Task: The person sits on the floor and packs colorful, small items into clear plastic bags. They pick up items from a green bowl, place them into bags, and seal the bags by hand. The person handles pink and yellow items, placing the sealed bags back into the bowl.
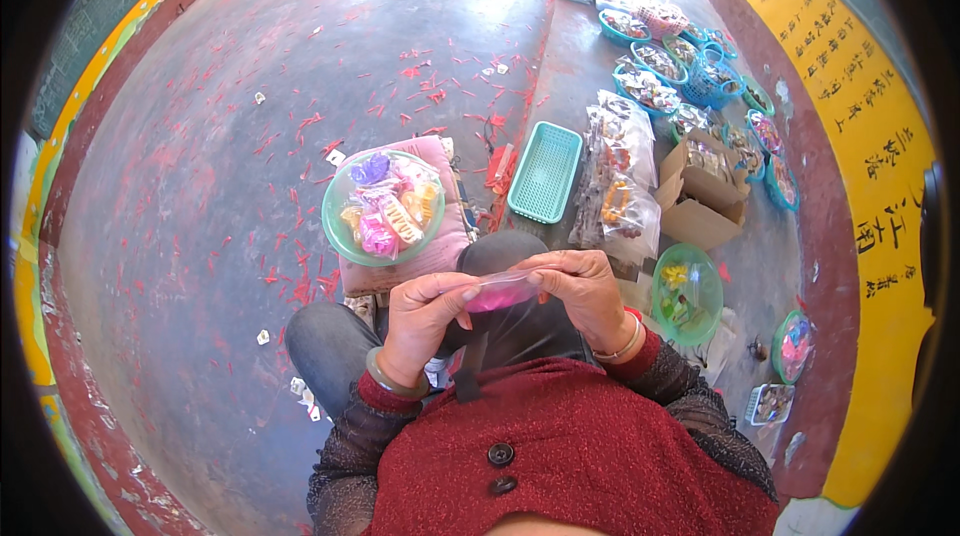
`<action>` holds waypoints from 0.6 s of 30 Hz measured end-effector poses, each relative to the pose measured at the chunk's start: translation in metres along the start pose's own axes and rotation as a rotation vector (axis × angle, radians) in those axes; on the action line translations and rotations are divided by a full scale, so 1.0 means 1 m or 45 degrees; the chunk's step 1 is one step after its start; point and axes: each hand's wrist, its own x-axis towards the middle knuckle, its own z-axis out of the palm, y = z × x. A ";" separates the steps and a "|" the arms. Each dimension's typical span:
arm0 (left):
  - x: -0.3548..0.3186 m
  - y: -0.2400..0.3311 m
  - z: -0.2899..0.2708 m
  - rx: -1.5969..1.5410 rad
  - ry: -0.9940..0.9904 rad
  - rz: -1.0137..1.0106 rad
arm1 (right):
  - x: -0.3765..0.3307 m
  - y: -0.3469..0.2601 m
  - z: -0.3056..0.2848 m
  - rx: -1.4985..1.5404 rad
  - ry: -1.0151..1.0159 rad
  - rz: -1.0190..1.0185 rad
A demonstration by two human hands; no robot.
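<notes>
Between my two hands, above my lap, is a small clear plastic bag (500, 294) with something bright pink inside. My left hand (425, 311) pinches the bag's left top corner between thumb and fingers. At the opposite corner, my right hand (580, 291) grips the same upper edge, so the bag's top is drawn out between them. What the pink content is, I cannot make out. Just beyond my left hand, a pale green bowl (338, 236) holds several bagged items in purple, pink, yellow and white. It rests on a pink cushioned seat (452, 186).
An aqua plastic basket (515, 198) lies ahead, beside piles of clear packets (615, 171). An open cardboard box (700, 224) and a green bowl (688, 328) stand to the right. Several filled baskets (710, 84) line the right wall. Red scraps (300, 288) litter the floor.
</notes>
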 end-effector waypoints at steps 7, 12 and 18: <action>-0.008 0.011 0.008 0.078 0.040 -0.023 | -0.005 -0.003 -0.008 -0.193 -0.039 -0.053; -0.012 0.017 0.015 0.016 0.075 -0.039 | -0.009 -0.013 -0.005 -0.354 -0.066 -0.292; -0.013 0.013 0.019 -0.008 0.127 -0.049 | -0.011 -0.003 -0.006 -0.249 -0.044 -0.207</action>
